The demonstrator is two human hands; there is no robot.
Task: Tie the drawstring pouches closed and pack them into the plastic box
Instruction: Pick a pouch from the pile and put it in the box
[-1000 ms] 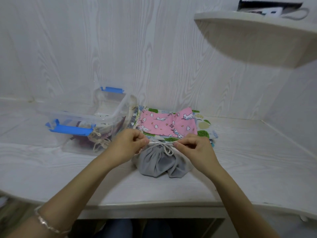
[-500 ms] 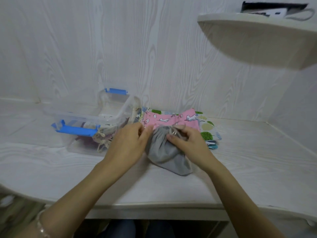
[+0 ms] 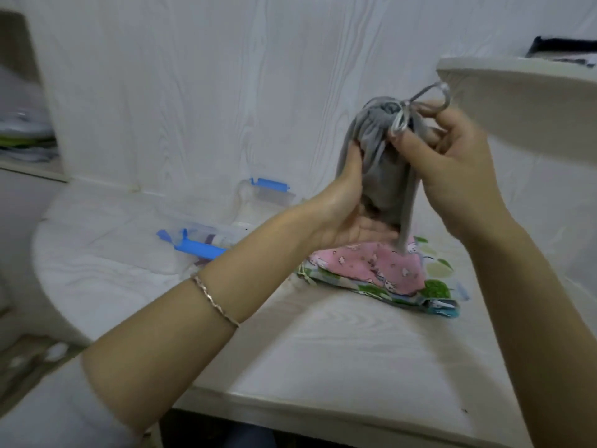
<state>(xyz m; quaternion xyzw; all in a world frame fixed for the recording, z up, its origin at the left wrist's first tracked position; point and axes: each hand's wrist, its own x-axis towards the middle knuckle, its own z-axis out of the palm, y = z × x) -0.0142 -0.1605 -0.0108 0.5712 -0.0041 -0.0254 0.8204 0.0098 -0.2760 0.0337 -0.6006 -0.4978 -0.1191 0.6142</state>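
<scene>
Left hand (image 3: 347,205) cups the grey pouch (image 3: 381,176) from below. The thumb runs up the pouch's left side and the palm sits under its base, so it's gripping, not just resting. Right hand (image 3: 452,163) is closed in a pinch on the drawstring (image 3: 399,124) right at the gathered neck. A loop of cord sticks up above the fingers.

What changed: a second ago the pouch lay flat on the table (image 3: 323,344) with both hands pulling the cord ends outward. Half a second ago the hands were bunching it. Now it's off the table, held upright in the air over the stack. The neck is cinched shut. A bow or knot seems to be there, but blur stops me confirming it's snug.

My read: tying on this one is basically finished, maybe one last tug. Next is the transfer.

The plastic box (image 3: 274,197) with a blue latch (image 3: 197,246) sits left of the hands, lid off, partly hidden behind the left forearm. Its contents are too blurred to call.

The stack of patterned pouches (image 3: 371,268), pink one on top, lies flat on the table directly under the grey pouch. They look untied, so several are left to do.

A shelf (image 3: 523,105) overhangs at upper right, close to the right hand. There's a bracelet (image 3: 215,302) on the left wrist.
</scene>
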